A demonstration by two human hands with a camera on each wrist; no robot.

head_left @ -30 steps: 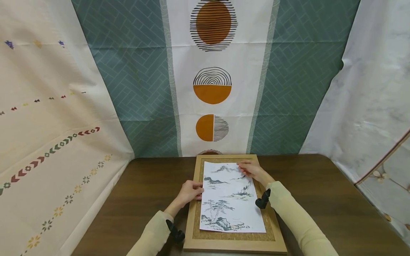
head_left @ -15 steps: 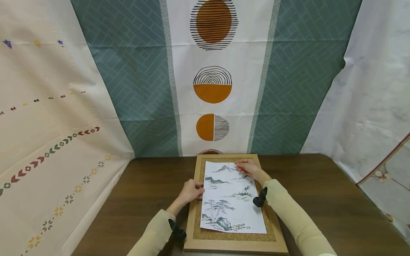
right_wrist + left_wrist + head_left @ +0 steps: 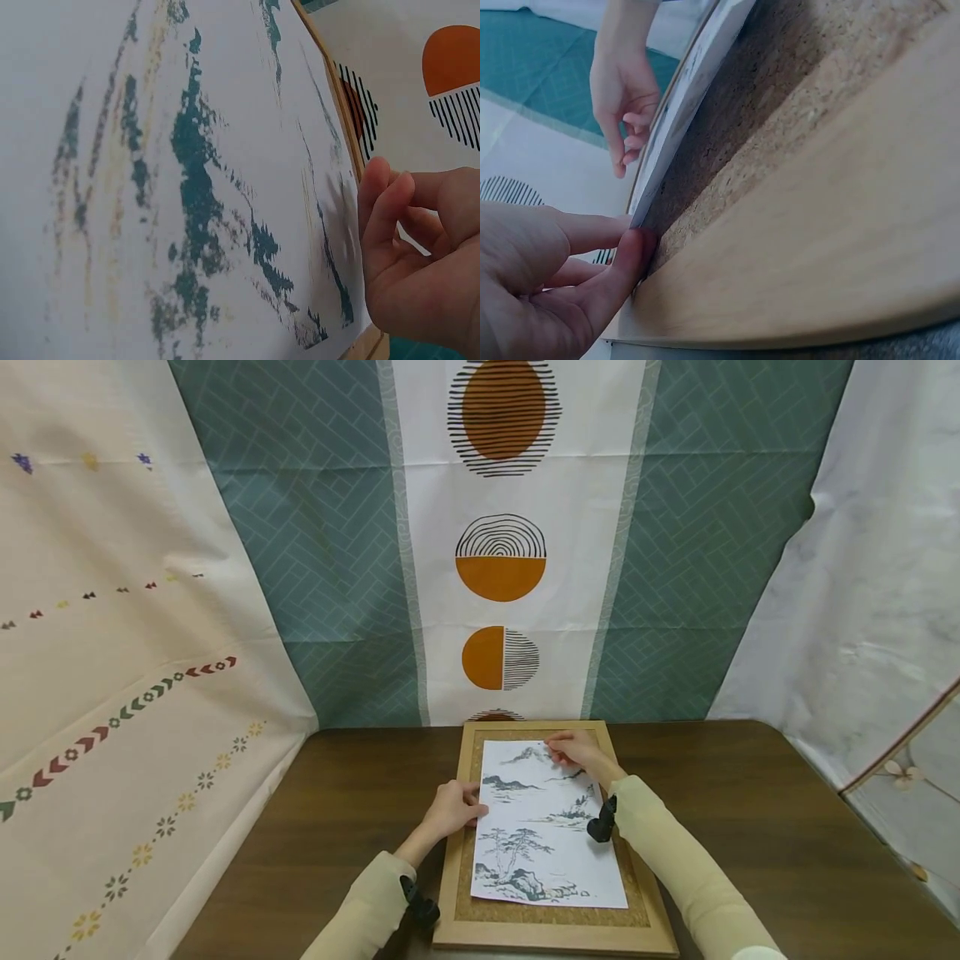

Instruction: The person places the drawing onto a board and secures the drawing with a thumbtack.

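Observation:
A white paper sheet [image 3: 547, 860] with an ink landscape lies over the cork board [image 3: 570, 916] in its pale wooden frame. My left hand [image 3: 448, 811] pinches the sheet's left edge between thumb and forefinger; in the left wrist view the paper edge [image 3: 658, 166] stands raised off the cork at that place. Near the sheet's top right corner is my right hand [image 3: 576, 750]. Its thumb and forefinger tips [image 3: 379, 176] meet close over the top edge of the sheet; I cannot tell whether something small sits between them.
The framed board stands on a dark wooden table [image 3: 360, 802], its far end against a hanging cloth [image 3: 337, 568] with orange and black circles. A cream patterned cloth [image 3: 150, 710] hangs at the left, a whitish one [image 3: 862, 652] at the right. A black wrist strap sits on each sleeve.
My right hand has slid left along the top of the sheet, away from its corner. My left hand keeps its pinch on the left edge. The view has shifted slightly.

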